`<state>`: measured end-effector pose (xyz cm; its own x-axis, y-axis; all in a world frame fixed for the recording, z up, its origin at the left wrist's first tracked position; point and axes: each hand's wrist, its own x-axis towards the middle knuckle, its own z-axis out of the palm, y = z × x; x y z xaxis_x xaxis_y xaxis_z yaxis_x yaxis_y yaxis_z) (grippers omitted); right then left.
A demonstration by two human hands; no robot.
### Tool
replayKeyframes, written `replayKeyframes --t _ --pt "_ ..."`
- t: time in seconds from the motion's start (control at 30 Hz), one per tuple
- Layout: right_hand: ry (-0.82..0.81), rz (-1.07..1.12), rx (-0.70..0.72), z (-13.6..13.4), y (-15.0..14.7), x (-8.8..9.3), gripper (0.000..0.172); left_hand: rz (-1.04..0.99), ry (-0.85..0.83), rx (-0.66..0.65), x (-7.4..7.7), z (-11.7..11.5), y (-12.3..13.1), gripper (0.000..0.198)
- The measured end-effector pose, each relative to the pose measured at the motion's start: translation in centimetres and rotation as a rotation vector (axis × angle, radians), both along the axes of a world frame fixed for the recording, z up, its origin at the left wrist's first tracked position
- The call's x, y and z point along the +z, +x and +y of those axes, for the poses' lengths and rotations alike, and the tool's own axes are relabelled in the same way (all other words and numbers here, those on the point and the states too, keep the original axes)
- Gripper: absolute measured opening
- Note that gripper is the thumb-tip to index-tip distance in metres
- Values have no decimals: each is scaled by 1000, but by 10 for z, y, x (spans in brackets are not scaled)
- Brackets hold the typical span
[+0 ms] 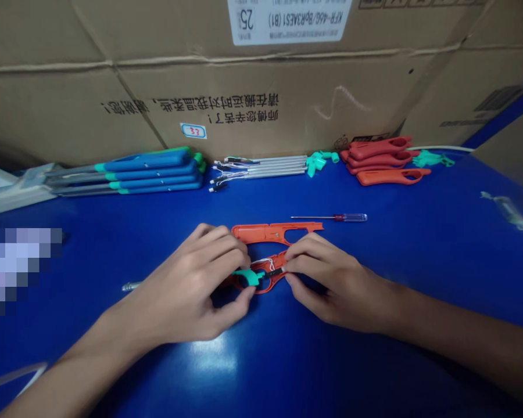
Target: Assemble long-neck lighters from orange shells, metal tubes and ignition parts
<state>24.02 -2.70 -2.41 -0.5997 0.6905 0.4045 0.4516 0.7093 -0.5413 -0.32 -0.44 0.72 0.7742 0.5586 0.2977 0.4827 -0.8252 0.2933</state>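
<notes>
An orange handle half-shell (270,290) lies inner side up on the blue table, between my hands. My left hand (200,278) is closed, pinching a green trigger (249,276) over the shell's finger opening. My right hand (331,278) is closed at the shell's right end, its fingertips on the end of a small black igniter (273,273). Thin white wires (265,261) loop above the igniter. A metal tube tip (131,286) shows beyond my left forearm; my left hand hides what lies between. Just behind rests a second orange half-shell (255,233).
A screwdriver (351,217) lies behind the shells. Along the cardboard box (305,110) are blue lighters (157,174), metal tubes with wires (274,166), green triggers (318,162), and stacked orange shells (381,159). A clear-wrapped item (508,209) is at right.
</notes>
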Motion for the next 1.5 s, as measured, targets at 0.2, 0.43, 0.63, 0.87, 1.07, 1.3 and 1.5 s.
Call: replayKeyframes --t 0.2,0.43,0.63,0.87,1.07,1.3,1.5 --pt "-17 -12 -10 0 -2 0 10 -2 -31 7 -2 -3 4 12" --pt "-33 -18 -3 -2 -3 4 13 -73 -117 38 -8 -7 10 10" --pt "-47 -31 40 1 0 1 18 -61 -135 99 -11 -11 17 8" --pt "-36 -48 51 2 2 1 15 -58 -155 126 -13 -13 22 8" --pt "-81 -72 36 1 1 1 17 -93 -112 96 -16 -14 21 9" --pt "-34 -66 82 2 1 1 23 -98 -115 103 -16 -14 21 9" --pt "-16 -76 75 2 3 1 22 -43 -84 94 -7 -13 14 9"
